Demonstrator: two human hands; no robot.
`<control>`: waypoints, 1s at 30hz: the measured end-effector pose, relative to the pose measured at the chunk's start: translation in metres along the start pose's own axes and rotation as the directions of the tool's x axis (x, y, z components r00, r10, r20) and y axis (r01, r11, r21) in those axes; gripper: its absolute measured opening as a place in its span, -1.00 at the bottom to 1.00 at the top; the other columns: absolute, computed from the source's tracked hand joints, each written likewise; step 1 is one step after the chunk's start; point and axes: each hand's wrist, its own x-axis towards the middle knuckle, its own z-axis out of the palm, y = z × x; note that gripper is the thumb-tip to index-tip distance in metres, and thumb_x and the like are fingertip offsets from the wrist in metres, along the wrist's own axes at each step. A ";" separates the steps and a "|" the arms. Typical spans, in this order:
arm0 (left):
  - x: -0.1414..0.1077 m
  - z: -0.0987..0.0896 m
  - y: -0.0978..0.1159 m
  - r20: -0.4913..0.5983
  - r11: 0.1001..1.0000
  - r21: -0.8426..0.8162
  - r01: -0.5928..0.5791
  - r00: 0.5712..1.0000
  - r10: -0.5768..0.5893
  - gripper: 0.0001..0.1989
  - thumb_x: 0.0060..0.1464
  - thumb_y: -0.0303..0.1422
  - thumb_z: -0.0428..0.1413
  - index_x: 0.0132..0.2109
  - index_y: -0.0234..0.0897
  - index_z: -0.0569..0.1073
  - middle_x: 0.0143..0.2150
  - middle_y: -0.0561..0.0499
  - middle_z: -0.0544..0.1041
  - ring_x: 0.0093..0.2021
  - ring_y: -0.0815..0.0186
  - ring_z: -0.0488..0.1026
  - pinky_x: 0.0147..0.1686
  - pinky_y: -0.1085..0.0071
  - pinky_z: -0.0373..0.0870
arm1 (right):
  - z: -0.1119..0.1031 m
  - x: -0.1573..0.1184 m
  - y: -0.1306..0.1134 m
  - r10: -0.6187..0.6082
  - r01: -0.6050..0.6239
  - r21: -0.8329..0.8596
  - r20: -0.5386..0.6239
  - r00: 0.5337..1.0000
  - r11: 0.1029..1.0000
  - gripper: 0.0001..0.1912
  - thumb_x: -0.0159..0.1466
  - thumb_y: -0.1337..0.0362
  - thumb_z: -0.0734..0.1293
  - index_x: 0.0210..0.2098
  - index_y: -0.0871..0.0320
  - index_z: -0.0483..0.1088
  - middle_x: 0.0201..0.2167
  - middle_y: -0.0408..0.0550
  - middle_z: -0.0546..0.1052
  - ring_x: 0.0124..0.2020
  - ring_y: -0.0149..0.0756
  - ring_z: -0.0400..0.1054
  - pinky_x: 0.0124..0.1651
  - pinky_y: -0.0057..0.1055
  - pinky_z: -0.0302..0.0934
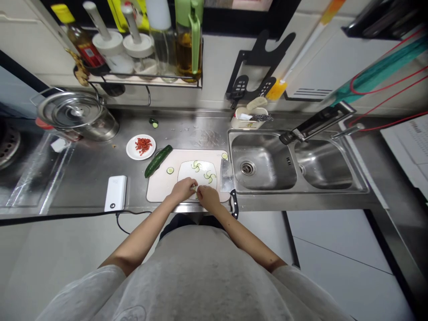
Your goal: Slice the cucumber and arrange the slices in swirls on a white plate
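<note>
My left hand (183, 189) and my right hand (208, 197) meet over the near edge of a white square plate (187, 171). Between their closed fingertips is a small pale green piece of cucumber (195, 189), partly hidden. Thin cucumber slices (209, 177) lie fanned in curved pinwheels on the plate's far side. Under the plate is a pale cutting board (160, 189). A cleaver (227, 176) rests on the board's right side, its black handle over the counter edge. The remaining cucumber (158, 161) lies across the board's upper left corner, with a round slice (170, 170) nearby.
A small white plate of red berries (133, 154) stands left of the board, near a cucumber end (154, 123). A white power bank (115, 193) with a cable lies at the front edge. The double sink (264, 165) is to the right, a lidded steel pot (100, 122) at left.
</note>
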 end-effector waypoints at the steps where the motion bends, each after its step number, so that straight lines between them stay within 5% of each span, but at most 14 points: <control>1: 0.000 0.000 0.000 0.002 1.000 -0.001 0.004 1.000 -0.004 -0.77 0.01 -0.43 0.12 -0.13 -0.16 0.47 -0.20 0.01 0.46 -0.21 0.28 0.41 -0.29 0.42 0.27 | 0.001 0.000 0.000 -0.003 0.003 -0.003 -0.006 1.000 1.000 -0.72 0.41 0.25 0.07 -0.14 0.15 0.37 -0.16 0.00 0.50 -0.19 -0.26 0.34 -0.27 -0.39 0.02; 30: 0.003 0.001 0.005 -0.025 0.991 -0.011 0.131 0.991 -0.131 -0.78 0.00 -0.33 0.17 -0.16 -0.20 0.42 -0.24 0.00 0.44 -0.29 0.30 0.39 -0.37 0.42 0.21 | 0.002 -0.003 0.000 -0.088 0.088 -0.057 -0.002 0.996 0.994 -0.70 0.40 0.28 0.07 -0.08 0.16 0.40 -0.22 0.06 0.49 -0.19 -0.23 0.31 -0.23 -0.34 -0.04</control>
